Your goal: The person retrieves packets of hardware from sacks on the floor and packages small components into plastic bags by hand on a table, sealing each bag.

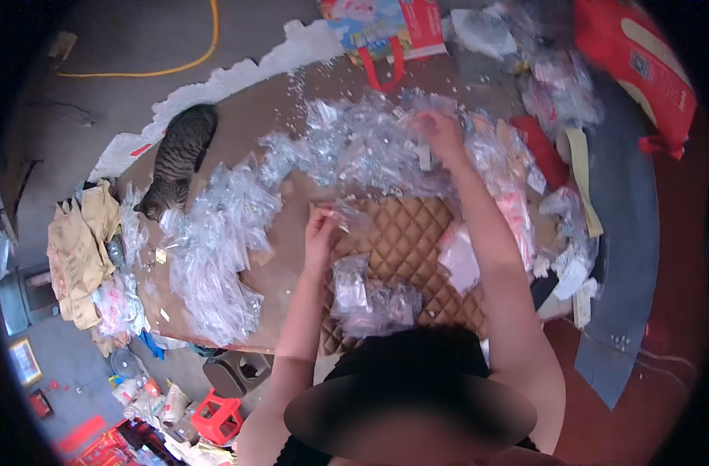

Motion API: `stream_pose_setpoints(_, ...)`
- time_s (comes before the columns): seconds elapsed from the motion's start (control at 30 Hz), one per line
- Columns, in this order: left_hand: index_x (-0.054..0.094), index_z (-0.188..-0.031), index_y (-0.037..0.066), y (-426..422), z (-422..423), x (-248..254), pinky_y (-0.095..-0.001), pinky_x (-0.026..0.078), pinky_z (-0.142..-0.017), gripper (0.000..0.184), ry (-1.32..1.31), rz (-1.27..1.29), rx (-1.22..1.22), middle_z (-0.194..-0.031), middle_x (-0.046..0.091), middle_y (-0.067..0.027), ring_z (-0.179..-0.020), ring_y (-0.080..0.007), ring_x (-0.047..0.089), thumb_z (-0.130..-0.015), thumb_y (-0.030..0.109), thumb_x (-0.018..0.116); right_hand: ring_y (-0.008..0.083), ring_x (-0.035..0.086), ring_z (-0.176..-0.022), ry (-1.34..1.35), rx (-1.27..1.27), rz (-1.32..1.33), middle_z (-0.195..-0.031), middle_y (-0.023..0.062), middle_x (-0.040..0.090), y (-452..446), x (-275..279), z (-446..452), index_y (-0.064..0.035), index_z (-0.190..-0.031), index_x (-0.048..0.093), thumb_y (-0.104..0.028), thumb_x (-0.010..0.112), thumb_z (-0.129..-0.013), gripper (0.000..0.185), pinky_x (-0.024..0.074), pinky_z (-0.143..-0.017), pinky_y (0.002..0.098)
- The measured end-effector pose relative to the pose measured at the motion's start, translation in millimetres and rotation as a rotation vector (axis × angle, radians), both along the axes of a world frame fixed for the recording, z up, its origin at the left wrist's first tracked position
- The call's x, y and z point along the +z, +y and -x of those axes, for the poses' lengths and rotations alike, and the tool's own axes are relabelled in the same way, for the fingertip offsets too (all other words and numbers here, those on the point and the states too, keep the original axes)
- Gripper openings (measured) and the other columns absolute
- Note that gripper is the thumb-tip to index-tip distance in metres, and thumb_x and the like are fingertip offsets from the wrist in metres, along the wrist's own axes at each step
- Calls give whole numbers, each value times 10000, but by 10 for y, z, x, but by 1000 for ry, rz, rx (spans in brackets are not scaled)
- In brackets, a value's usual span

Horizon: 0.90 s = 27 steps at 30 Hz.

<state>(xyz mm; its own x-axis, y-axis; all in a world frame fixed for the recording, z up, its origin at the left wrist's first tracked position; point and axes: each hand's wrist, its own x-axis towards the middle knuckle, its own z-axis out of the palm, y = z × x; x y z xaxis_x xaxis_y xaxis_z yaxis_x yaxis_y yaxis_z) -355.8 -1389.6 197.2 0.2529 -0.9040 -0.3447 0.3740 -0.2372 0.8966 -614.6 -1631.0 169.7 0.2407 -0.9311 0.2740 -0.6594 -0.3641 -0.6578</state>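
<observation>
My left hand, fingers pinched, holds a small clear plastic bag over the edge of the brown quilted mat. Farther forward and to the right, my right hand reaches into the pile of clear plastic bags; its fingertips are blurred, and what they touch is too small to tell. Several filled clear bags lie on the mat close to my body. Another long heap of clear bags spreads over the table to the left.
A tabby cat lies at the table's left back. A red-handled shopping bag stands at the back. Folded tan cloth is at the far left, pinkish packets at the mat's right, a red stool on the floor.
</observation>
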Motion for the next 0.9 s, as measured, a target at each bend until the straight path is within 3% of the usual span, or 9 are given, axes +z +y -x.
stream_pose_setpoints(0.07,551,-917,65,164,-27,36,-394,572,-839,34,24,-4,-15,-902,602,-27,-818,-130,601,-945,83,556,187,615,-803,-85,-29,126,-847,32,638,336,294,457,-112,-1009,626,-158,714,-820,213,481,-719,344)
stream_pose_setpoints(0.2,562,-947,52,402,-76,-61,-374,571,-814,49,205,61,-36,-905,628,-64,-838,-184,644,-900,67,555,97,560,-810,-385,101,-537,-841,-3,601,1463,627,1346,-66,-929,595,-87,697,-814,156,464,-721,275)
stream_pose_setpoints(0.33,552,-974,25,528,226,250,-365,563,-831,116,331,-58,-80,-963,653,-107,-874,-234,672,-873,80,571,172,605,-785,-98,83,-733,-819,44,619,2703,352,1633,-49,-981,586,-96,698,-800,217,486,-735,330)
stream_pose_setpoints(0.47,558,-1045,38,636,584,315,-369,578,-768,151,338,-8,-168,-1032,664,-101,-904,-203,662,-900,72,582,260,638,-793,79,-181,-694,-835,103,637,3326,156,1469,-56,-980,597,-100,696,-785,223,499,-719,384)
stream_pose_setpoints(0.53,578,-1156,29,744,739,301,-298,555,-752,263,185,-62,-311,-1041,663,-62,-833,-151,654,-896,49,619,316,642,-795,66,-280,-316,-840,137,636,3465,-80,1434,-74,-985,610,-117,704,-775,234,501,-711,422)
stream_pose_setpoints(0.7,657,-1121,26,978,788,309,-224,506,-682,220,-73,-67,-559,-1007,688,-19,-838,-81,619,-926,125,636,317,642,-842,-9,-264,-490,-904,144,651,3639,-153,1617,-75,-984,611,-127,715,-770,244,502,-723,421)
stream_pose_setpoints(0.8,651,-1132,27,1161,870,449,-220,495,-684,215,-95,-79,-428,-998,687,-9,-818,-78,615,-946,126,607,294,609,-783,-127,-120,-558,-859,133,613,3675,-39,1598,-61,-1095,605,-87,689,-762,345,490,-688,405)
stream_pose_setpoints(0.87,655,-1127,26,1253,883,411,-226,492,-712,211,-94,-24,-428,-1015,679,-15,-846,-82,617,-957,131,589,314,632,-842,247,-82,-172,-924,159,634,3683,192,1422,-115,-1259,577,-138,619,-835,427,506,-705,434)
stream_pose_setpoints(0.9,658,-1123,24,1293,870,400,-232,490,-739,211,-96,16,-427,-1032,671,-21,-874,-86,618,-967,136,570,318,605,-1036,664,-18,-405,-1044,152,653,3636,104,1395,-242,-1429,429,-147,508,-899,544,510,-805,445)
